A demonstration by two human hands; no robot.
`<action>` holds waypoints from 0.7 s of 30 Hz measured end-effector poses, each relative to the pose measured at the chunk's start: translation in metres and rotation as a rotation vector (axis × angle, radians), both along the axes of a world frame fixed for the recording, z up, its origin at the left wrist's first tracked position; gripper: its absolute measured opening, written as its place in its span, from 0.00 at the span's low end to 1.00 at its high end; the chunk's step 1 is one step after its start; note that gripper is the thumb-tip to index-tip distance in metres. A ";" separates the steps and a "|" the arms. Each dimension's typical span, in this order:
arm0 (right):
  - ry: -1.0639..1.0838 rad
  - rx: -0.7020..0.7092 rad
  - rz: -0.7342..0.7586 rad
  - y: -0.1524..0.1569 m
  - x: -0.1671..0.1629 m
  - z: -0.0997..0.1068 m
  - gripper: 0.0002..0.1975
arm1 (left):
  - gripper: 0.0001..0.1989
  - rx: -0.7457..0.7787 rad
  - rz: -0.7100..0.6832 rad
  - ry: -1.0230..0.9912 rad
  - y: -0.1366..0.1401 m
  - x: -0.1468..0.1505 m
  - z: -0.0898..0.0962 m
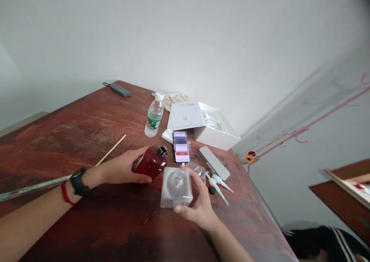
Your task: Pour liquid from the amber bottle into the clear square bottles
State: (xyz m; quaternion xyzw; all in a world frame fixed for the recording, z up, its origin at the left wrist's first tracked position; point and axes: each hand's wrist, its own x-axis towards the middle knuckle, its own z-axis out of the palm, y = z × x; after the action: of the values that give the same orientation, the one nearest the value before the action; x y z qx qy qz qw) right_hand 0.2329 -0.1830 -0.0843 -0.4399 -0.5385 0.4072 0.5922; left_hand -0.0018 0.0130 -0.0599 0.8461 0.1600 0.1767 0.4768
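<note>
My left hand (130, 167) is wrapped round a dark red see-through bottle (153, 159), which leans to the right with its mouth uncapped. In my right hand (199, 204) is a square clear plastic container (176, 188) with a round raised ring on top, gripped at its right side. The container is close to the bottle, at its lower right. Past my right fingers lies another clear plastic piece (199, 171), partly covered. Two white pump heads (218, 188) and a small black cap (212, 190) lie to the right of that hand.
A phone (181, 148), a water bottle (154, 115), an open white box (216, 131), a grey case (214, 161) and a cloth (173, 98) are on the wooden table (86, 131). A thin stick (111, 150) lies left; a dark grey device (120, 90) sits at the back.
</note>
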 end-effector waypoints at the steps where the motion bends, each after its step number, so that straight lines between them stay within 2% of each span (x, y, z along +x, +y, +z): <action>1: -0.008 0.001 -0.006 0.000 0.001 0.000 0.44 | 0.42 0.012 -0.001 -0.015 0.001 -0.001 0.002; 7: -0.100 0.016 -0.097 0.003 0.008 -0.001 0.45 | 0.42 0.073 -0.057 -0.078 0.005 -0.009 0.013; 15: -0.168 0.048 -0.219 0.005 0.018 0.013 0.45 | 0.47 0.203 -0.085 0.028 -0.002 -0.012 0.009; 21: -0.101 0.064 -0.224 0.006 0.016 0.014 0.41 | 0.45 0.139 -0.156 0.004 -0.005 -0.010 0.013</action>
State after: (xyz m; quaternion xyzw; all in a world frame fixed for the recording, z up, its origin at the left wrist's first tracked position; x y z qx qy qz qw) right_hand 0.2494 -0.1766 -0.0702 -0.4981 -0.5280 0.2985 0.6197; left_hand -0.0118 0.0077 -0.0469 0.8872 0.0821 0.1482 0.4291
